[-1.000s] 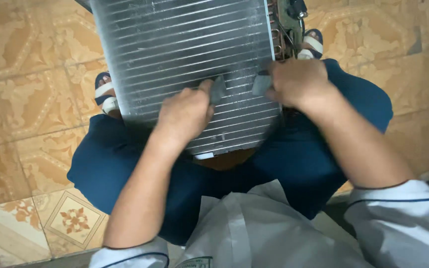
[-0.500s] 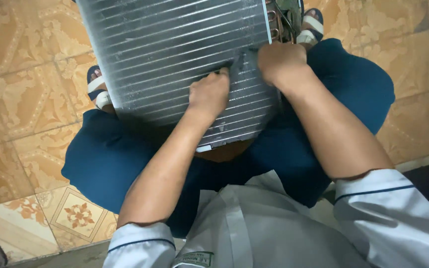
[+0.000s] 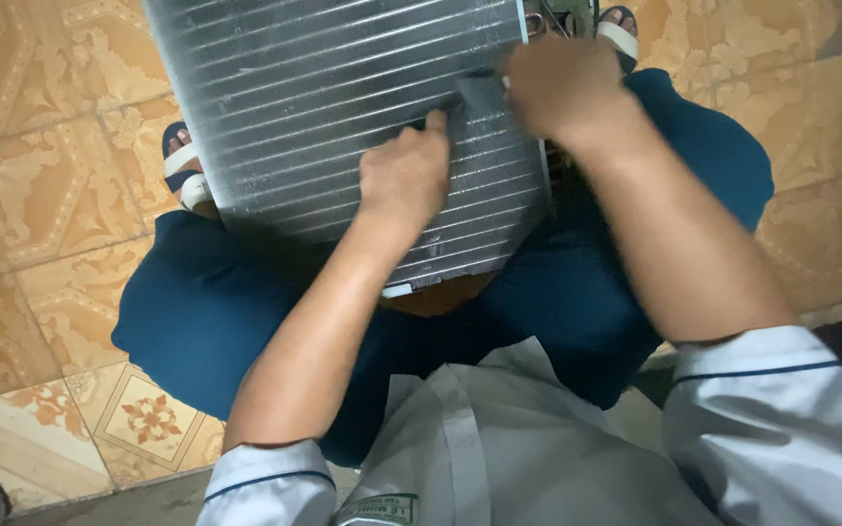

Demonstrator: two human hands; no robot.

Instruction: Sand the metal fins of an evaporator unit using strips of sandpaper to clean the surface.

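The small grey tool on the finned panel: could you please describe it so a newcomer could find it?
A silver finned coil panel rests across the person's blue-trousered knees. Near its right edge, the right hand presses a small flat grey tool, smooth against the ribbed fins.
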